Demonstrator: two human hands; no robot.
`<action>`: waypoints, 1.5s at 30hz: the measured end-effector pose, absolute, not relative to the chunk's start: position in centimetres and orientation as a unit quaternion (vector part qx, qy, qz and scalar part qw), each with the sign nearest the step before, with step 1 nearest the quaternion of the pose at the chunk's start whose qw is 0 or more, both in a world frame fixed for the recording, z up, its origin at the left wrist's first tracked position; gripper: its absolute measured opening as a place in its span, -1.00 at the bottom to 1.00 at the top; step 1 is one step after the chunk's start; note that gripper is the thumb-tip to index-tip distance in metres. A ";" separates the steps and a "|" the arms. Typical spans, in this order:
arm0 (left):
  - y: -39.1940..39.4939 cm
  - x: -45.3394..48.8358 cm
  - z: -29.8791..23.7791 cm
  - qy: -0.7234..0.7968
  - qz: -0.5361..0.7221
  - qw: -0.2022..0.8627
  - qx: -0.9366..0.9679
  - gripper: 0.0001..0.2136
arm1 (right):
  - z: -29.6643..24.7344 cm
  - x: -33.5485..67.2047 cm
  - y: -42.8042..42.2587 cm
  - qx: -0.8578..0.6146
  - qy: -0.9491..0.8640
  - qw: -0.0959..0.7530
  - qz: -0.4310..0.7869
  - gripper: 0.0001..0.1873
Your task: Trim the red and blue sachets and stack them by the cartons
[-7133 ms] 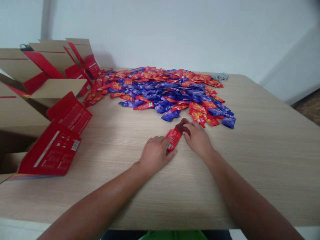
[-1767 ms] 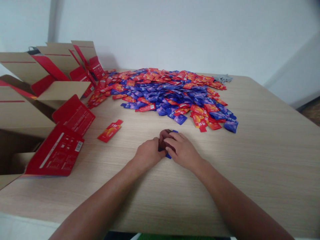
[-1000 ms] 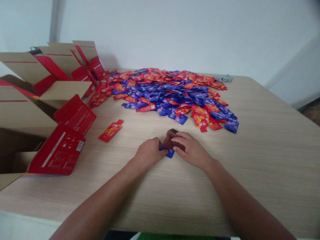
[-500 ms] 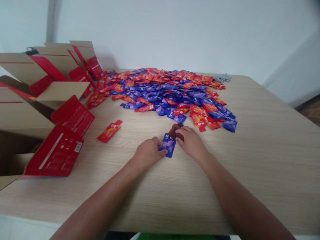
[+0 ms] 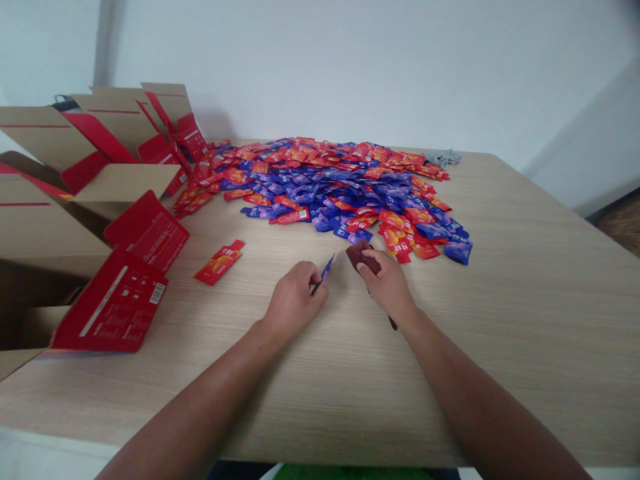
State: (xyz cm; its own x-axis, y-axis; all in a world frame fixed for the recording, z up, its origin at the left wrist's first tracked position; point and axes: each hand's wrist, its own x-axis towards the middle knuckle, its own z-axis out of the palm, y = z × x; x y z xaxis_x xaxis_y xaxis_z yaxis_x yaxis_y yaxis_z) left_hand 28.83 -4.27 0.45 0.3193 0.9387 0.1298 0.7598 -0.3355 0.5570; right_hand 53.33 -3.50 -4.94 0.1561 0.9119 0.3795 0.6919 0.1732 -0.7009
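One blue packet [image 5: 328, 267], seen edge-on, is pinched between thumb and fingers of our left hand [image 5: 296, 293]; at 3 o'clock from there our right hand [image 5: 389, 283] grips a maroon piece [image 5: 359, 255], fingers curled around it; from our left hand we see a red packet [image 5: 219, 263] flat on the table [image 5: 305, 393] at 10 o'clock, open cartons [image 5: 125, 181] around 9 o'clock, packet pile [image 5: 345, 185] at 1 o'clock

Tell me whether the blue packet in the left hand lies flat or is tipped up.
Tipped up: the blue packet shows nearly edge-on, a thin sliver gripped by the left hand.
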 end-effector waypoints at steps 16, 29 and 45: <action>-5.8 29.7 -0.2 0.369 0.083 0.208 0.902 -0.79 | -2.5 49.7 -7.6 -0.488 -0.764 0.382 0.177 -0.64; -6.7 29.3 2.0 0.342 0.021 0.188 0.920 -0.83 | -3.7 51.1 -4.4 -0.604 -0.744 0.278 0.063 -0.64; -6.5 29.0 1.4 0.354 0.037 0.158 0.921 -0.85 | -2.6 49.7 -6.8 -0.474 -0.806 0.317 0.158 -0.63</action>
State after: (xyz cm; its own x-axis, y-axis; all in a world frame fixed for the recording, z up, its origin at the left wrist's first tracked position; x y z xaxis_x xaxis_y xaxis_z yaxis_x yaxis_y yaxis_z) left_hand 28.96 -6.46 1.42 0.7461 0.6644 -0.0431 0.6407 -0.6988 0.3181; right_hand 49.73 -6.85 -2.64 -0.3490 0.8648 0.3610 0.6649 0.5000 -0.5549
